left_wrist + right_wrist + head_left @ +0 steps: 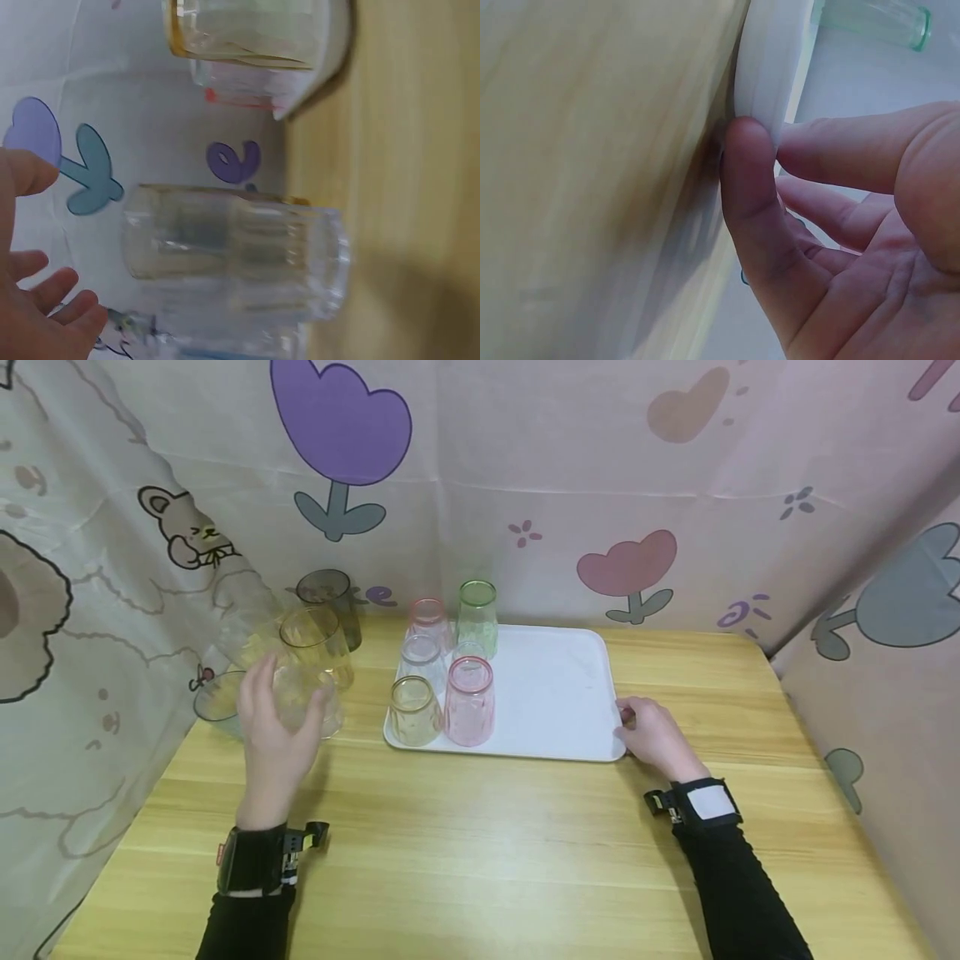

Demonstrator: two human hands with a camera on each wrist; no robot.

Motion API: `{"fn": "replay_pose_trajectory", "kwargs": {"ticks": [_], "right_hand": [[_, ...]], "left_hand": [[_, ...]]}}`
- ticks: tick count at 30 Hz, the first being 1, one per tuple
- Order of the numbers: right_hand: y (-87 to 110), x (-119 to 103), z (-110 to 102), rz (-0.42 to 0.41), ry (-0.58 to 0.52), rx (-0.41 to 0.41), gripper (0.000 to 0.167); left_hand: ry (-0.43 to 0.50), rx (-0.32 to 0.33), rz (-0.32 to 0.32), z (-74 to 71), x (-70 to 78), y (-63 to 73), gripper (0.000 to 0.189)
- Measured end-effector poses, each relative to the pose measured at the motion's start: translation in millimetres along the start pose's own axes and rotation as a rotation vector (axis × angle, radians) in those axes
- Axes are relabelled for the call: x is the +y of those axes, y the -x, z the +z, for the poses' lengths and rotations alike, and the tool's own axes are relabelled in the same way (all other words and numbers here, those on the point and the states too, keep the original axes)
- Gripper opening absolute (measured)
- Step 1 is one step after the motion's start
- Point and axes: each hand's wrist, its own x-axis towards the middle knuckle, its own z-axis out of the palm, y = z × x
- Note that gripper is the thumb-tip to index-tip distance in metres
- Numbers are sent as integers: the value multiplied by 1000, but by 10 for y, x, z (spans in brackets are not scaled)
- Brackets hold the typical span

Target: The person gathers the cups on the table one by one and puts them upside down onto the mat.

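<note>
My left hand (276, 743) hovers at the left-hand group of glasses, thumb and fingers spread apart. Just beyond it stands a clear glass (328, 262), and the left wrist view shows a gap between the fingers and this glass. An amber glass (318, 647) is right behind. On the other side, my right hand (660, 739) pinches the near right corner of a white tray (555, 693) between thumb and fingers. Along the tray's left part stand a pink glass (470, 710), a yellow glass (414, 718), a green-rimmed glass (477, 618) and several others.
A dark grey glass (333, 593) stands at the back of the left group, and a bluish glass (219, 706) at its left edge, partly behind my hand. Patterned cloth (517, 502) hangs along the back and sides of the wooden table (480, 852).
</note>
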Motion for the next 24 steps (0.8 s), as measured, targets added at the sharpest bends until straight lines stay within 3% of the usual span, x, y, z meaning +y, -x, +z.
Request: {"fn": "replay_pose_trajectory", "kwargs": {"ticks": [4,13,24], "right_hand": [[13,13,-5,0,-5,-1,54],[13,12,11,10,-4,1,54],[5,-11,4,12,1,7,54]], "left_hand": [[-16,-31,-90,-16,-82,77,79],[-40,-173,-329,-28,-148,172,96],[30,-214,-411,27,-245,180,104]]}}
